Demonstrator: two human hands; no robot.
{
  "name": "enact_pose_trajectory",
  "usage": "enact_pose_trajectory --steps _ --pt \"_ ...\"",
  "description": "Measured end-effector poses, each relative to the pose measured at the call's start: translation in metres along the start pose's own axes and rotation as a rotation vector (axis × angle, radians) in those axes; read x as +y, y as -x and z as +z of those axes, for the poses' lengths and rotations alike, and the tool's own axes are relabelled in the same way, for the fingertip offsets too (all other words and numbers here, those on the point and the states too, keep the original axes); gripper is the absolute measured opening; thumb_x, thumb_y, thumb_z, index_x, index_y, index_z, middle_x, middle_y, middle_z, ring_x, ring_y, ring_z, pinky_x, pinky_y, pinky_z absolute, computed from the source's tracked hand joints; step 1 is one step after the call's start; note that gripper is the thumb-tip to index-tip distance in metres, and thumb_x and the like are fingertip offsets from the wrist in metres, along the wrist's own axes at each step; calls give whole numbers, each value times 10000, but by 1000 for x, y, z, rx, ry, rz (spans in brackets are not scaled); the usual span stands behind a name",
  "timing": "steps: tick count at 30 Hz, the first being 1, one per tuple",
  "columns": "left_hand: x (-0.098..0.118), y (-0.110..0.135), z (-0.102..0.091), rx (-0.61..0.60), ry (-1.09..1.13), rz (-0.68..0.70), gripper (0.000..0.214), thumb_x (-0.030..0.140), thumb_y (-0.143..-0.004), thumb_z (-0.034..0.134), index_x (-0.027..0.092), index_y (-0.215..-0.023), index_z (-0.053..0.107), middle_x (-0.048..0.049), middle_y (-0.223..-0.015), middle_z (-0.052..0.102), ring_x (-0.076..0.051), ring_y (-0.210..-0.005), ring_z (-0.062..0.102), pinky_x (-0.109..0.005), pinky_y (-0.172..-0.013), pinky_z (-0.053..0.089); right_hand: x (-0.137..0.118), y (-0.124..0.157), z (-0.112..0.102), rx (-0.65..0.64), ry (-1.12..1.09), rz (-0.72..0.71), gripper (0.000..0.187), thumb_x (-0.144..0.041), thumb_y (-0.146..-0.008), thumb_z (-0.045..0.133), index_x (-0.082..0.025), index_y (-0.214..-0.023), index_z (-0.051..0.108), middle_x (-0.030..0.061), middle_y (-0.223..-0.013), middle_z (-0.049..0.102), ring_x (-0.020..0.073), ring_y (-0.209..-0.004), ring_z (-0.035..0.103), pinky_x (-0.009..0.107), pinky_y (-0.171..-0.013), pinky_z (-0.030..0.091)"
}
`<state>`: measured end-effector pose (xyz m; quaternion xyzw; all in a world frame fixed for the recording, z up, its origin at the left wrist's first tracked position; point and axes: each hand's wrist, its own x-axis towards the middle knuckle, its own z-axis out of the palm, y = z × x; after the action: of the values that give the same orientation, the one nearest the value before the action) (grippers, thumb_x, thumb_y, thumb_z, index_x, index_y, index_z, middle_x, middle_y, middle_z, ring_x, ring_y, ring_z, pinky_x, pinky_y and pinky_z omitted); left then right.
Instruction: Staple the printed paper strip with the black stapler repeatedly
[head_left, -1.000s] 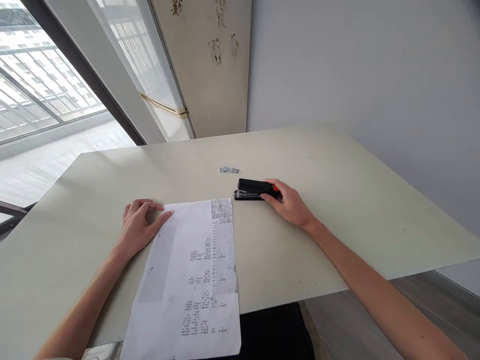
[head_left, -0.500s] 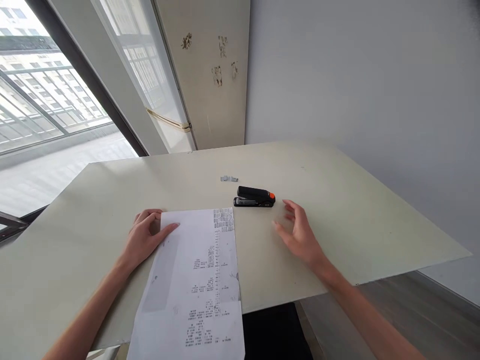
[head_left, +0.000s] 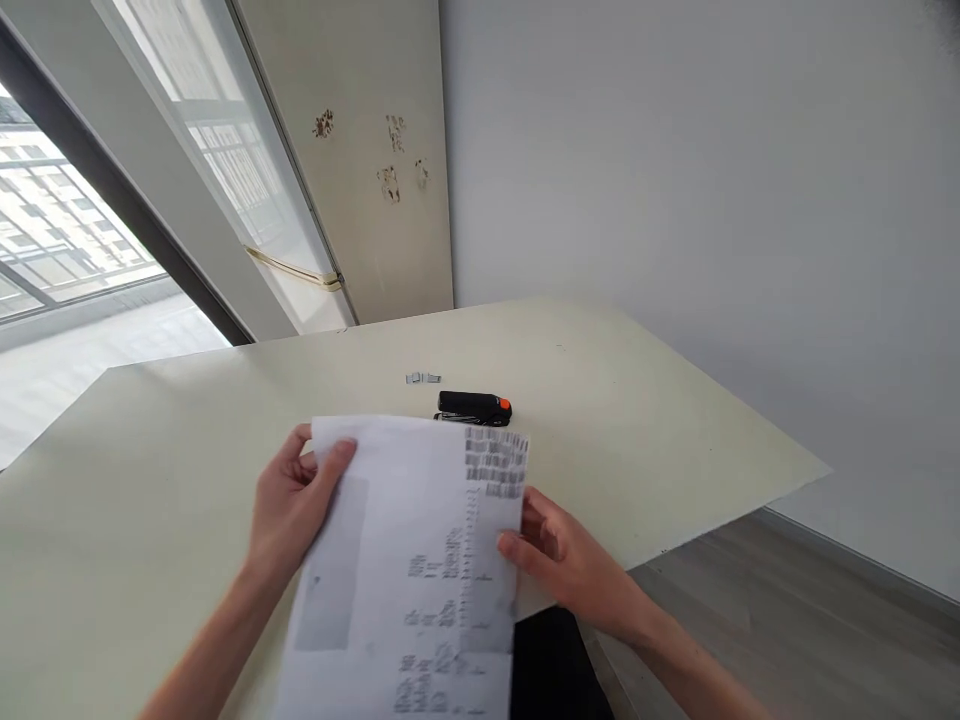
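Between my two hands is a printed sheet of paper [head_left: 397, 560], raised a little off the table; whether it is one sheet or several I cannot tell. My left hand [head_left: 292, 490] pinches its upper left edge, thumb on top and fingers behind. On the right edge, my right hand [head_left: 562, 550] grips the paper with thumb in front and fingers behind. A black stapler [head_left: 474, 405] with an orange end lies just beyond the sheet's top edge, its lower part partly covered. Past it rest some strips of staples [head_left: 423, 378].
The pale table [head_left: 600, 400] reaches back to a grey wall [head_left: 675, 150]. A white refrigerator [head_left: 375, 240] with a gold handle stands behind its far edge. Window and balcony railing show at left; the table's right edge drops to a wooden floor [head_left: 735, 600].
My right hand has come away from beside the stapler and taken the paper's right edge. The paper has risen and now overlaps the stapler in view. The camera has turned slightly right.
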<state>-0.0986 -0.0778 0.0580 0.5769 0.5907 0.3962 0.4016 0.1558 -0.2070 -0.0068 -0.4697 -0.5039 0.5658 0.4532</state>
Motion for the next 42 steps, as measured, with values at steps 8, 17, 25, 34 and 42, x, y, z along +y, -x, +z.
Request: enact_pose_trajectory --steps 8,17,25,34,42 --pt "2 -28 56 -493 30 330 555 631 -951 604 244 -1342 526 -73 -1015 782 -235 -880 730 -334 -719 580 -5 11 -119 560 305 144 482 -676 -934 600 -241 -1096 729 72 -939 779 297 -804 740 420 -665 612" --pt "-53 -60 32 -447 31 249 521 657 -968 565 212 -1238 591 -102 -1060 760 -202 -821 705 -333 -712 571 18 -15 -220 797 1071 149 724 -528 -952 573 -96 -1526 481 260 -1567 501 433 -1456 456 615 -1188 362" --pt "-71 -69 -8 -353 4 210 485 673 -962 570 216 -1098 663 -69 -932 745 -204 -767 665 -345 -764 558 60 -28 -201 584 1282 229 717 -630 -1067 208 -222 -1628 389 102 -1761 210 343 -1629 147 594 -1302 170" --pt "-78 -67 -4 -371 -63 210 455 661 -970 563 228 -1058 669 -59 -909 745 -195 -751 646 -313 -710 510 8 -57 -135 469 951 -113 548 -596 -1041 455 -328 -1518 492 65 -1660 436 296 -1536 394 525 -1197 424" --pt "-77 -63 -3 -352 -37 194 438 642 -979 562 222 -1041 668 -48 -897 736 -179 -747 638 -303 -720 499 10 -135 -58 223 572 -199 441 -511 -969 626 -273 -1339 597 72 -1320 685 263 -1201 638 442 -1044 504"
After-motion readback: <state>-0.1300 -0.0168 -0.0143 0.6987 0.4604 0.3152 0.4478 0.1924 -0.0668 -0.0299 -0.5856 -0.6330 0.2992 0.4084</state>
